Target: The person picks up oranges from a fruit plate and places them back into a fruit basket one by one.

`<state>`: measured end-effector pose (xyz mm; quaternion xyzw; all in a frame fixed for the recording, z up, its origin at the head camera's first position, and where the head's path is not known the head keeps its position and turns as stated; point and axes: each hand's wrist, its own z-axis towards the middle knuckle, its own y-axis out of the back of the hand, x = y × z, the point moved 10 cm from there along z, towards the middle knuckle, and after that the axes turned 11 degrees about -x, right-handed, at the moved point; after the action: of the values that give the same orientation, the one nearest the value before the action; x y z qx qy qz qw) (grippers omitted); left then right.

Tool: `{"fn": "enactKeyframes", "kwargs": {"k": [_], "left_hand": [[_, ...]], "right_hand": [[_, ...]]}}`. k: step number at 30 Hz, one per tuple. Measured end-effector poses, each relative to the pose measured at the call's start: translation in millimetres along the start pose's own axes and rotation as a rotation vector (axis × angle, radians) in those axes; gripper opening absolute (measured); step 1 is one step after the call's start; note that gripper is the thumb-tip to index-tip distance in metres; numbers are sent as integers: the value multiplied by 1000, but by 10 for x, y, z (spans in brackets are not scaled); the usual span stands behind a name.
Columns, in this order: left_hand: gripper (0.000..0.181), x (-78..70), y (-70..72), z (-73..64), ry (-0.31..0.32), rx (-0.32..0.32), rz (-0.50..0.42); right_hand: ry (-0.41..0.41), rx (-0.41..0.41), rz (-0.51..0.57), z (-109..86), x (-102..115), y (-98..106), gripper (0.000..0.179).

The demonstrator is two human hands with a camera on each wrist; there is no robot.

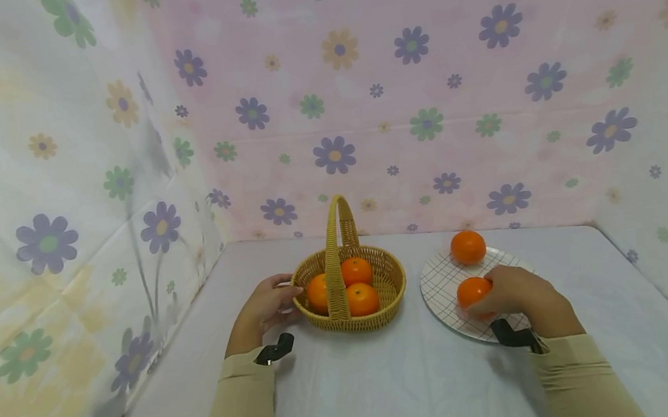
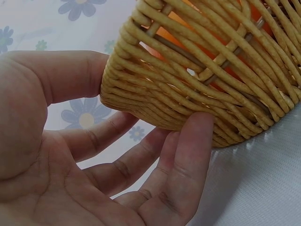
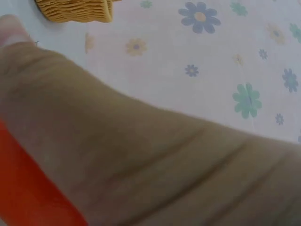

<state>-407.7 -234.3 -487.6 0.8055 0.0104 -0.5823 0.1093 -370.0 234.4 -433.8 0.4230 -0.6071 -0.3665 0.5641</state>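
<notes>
Lit softly and evenly, apparently from above, in the head view, with faint shadows on the tablecloth (image 1: 388, 391) near the right sleeve (image 1: 579, 373) and a mild shine on the oranges (image 1: 363, 300). Stretched wide toward the edges. Dimmer in the left wrist view, yet crisp on the basket weave (image 2: 188, 89), with soft shade spread on the tablecloth below. Heavily blurred in the right wrist view, with right hand (image 3: 117, 141) and closest orange (image 3: 28, 188) out of focus.
</notes>
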Motion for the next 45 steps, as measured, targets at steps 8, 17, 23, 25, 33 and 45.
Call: {"fn": "enactKeyframes", "kwargs": {"k": [8, 17, 23, 25, 33, 45], "left_hand": [[58, 62, 24, 15, 8, -16, -4], [60, 12, -8, 19, -7, 15, -22], [59, 3, -4, 9, 0, 14, -31], [59, 1, -2, 11, -3, 14, -35], [59, 19, 8, 20, -13, 16, -35], [59, 23, -4, 18, -8, 22, -54]], "right_hand": [[106, -28, 42, 39, 160, -35, 67], [135, -82, 161, 81, 277, -2, 89], [155, -93, 195, 76, 344, -4, 93], [175, -105, 202, 67, 379, 11, 90], [322, -234, 200, 72, 549, 107, 78], [398, -336, 115, 25, 776, 100, 72]]}}
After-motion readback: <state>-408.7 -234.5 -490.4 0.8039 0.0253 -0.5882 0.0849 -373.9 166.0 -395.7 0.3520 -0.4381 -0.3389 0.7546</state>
